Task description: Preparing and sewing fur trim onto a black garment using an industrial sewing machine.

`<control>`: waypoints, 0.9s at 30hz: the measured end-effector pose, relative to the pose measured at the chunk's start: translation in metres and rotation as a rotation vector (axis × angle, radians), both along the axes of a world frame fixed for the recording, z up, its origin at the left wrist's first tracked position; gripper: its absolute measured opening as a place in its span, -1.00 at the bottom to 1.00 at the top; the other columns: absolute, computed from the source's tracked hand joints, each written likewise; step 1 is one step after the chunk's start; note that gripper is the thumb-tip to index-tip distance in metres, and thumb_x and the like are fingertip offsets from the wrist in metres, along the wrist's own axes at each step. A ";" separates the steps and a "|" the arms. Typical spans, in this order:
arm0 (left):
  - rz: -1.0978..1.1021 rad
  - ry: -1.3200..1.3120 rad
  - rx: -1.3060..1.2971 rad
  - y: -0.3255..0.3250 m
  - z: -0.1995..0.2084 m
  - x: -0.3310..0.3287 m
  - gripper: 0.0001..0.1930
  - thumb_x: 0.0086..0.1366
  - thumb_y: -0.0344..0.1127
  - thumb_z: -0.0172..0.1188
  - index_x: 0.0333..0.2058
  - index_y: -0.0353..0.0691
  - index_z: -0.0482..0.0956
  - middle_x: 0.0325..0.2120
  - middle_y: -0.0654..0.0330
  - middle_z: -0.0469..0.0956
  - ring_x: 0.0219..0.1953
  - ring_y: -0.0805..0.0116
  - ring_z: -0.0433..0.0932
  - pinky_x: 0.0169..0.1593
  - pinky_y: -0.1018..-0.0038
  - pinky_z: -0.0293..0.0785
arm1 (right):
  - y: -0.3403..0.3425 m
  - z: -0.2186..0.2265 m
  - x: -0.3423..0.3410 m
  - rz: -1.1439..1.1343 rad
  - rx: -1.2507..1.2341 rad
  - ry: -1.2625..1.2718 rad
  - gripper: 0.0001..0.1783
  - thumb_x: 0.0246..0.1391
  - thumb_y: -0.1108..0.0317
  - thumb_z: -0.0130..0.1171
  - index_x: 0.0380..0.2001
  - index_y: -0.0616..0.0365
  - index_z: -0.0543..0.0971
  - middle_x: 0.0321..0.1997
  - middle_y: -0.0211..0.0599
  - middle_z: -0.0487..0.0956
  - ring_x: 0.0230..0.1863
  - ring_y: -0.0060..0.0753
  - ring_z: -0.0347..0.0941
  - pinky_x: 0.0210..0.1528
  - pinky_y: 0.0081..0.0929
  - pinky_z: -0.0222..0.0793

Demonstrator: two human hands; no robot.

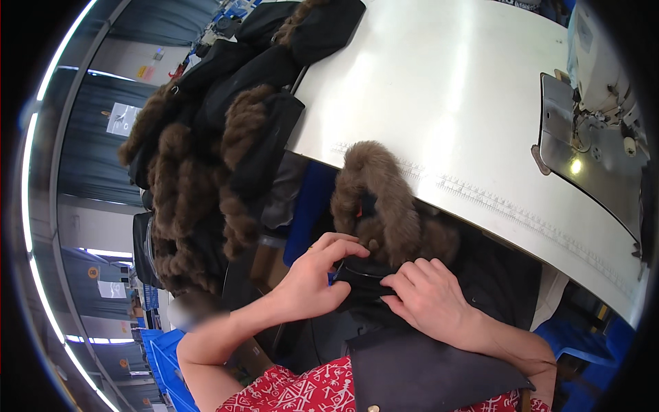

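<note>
A black garment (367, 292) with thick brown fur trim (391, 199) lies over my lap, its fur looped up against the table's front edge. My left hand (316, 278) curls at the garment's left side, fingertips at the base of the fur and thumb lower and apart. A small blue bit (333, 277) shows inside that curl; whether it is held or lies behind is unclear. My right hand (432, 295) is closed on the black cloth just below the fur, fingers bent over it. A thin pale curved line (360, 274) runs between the two hands, perhaps a cord or an edge.
A white worktable (439, 89) with a ruler scale along its front edge spans the far side. At its right stands a sewing machine (604, 103) with a metal plate. Several black fur-trimmed garments (199, 165) are heaped at left. A blue chair (583, 343) is at lower right.
</note>
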State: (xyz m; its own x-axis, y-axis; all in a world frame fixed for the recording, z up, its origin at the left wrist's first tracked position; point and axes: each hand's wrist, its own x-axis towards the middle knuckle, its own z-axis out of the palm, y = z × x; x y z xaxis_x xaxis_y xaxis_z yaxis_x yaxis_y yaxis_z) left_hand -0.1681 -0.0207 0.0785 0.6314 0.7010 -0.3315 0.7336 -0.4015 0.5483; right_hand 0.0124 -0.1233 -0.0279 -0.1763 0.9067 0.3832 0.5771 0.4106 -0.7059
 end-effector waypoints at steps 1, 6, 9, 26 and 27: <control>0.094 -0.049 -0.243 0.003 -0.001 -0.003 -0.58 -0.02 -0.54 0.13 -0.10 -0.17 0.51 -0.11 0.11 0.44 -0.02 0.16 0.44 -0.04 0.40 0.44 | 0.001 -0.001 -0.001 -0.014 0.005 0.044 -0.71 -0.12 0.34 0.41 -0.30 0.09 0.55 -0.42 -0.45 0.47 -0.35 -0.40 0.41 -0.29 -0.44 0.23; -0.085 -0.087 -0.240 0.012 -0.006 -0.016 -0.73 0.02 -0.53 0.12 -0.26 -0.15 0.58 -0.12 0.12 0.46 -0.02 0.18 0.45 -0.02 0.39 0.42 | 0.005 -0.009 -0.002 0.002 0.053 0.167 -0.67 -0.20 0.40 0.41 -0.31 0.03 0.51 -0.42 -0.46 0.45 -0.37 -0.39 0.39 -0.31 -0.43 0.24; -0.160 0.017 -0.202 0.012 0.001 -0.008 -0.82 0.03 -0.53 0.13 -0.38 -0.14 0.62 -0.13 0.10 0.47 -0.03 0.16 0.45 -0.02 0.38 0.42 | 0.005 -0.015 -0.001 -0.001 0.109 0.155 -0.68 -0.21 0.42 0.40 -0.33 0.00 0.52 -0.43 -0.47 0.43 -0.38 -0.41 0.39 -0.33 -0.43 0.24; -0.748 0.141 0.291 0.010 0.033 0.000 -0.72 0.14 -0.13 0.35 -0.57 -0.18 0.55 -0.47 0.23 0.43 -0.28 0.23 0.49 -0.19 0.36 0.45 | 0.002 -0.023 0.008 0.080 0.226 0.084 -0.83 -0.04 0.33 0.30 -0.32 -0.01 0.60 -0.43 -0.53 0.44 -0.43 -0.50 0.41 -0.35 -0.53 0.26; -0.740 0.082 0.318 0.009 0.031 0.001 -0.72 0.12 -0.19 0.37 -0.60 -0.17 0.50 -0.57 0.25 0.38 -0.41 0.28 0.47 -0.29 0.41 0.45 | 0.002 -0.024 0.009 0.080 0.178 0.140 -0.82 -0.05 0.31 0.33 -0.33 0.02 0.58 -0.43 -0.51 0.47 -0.43 -0.49 0.43 -0.35 -0.52 0.27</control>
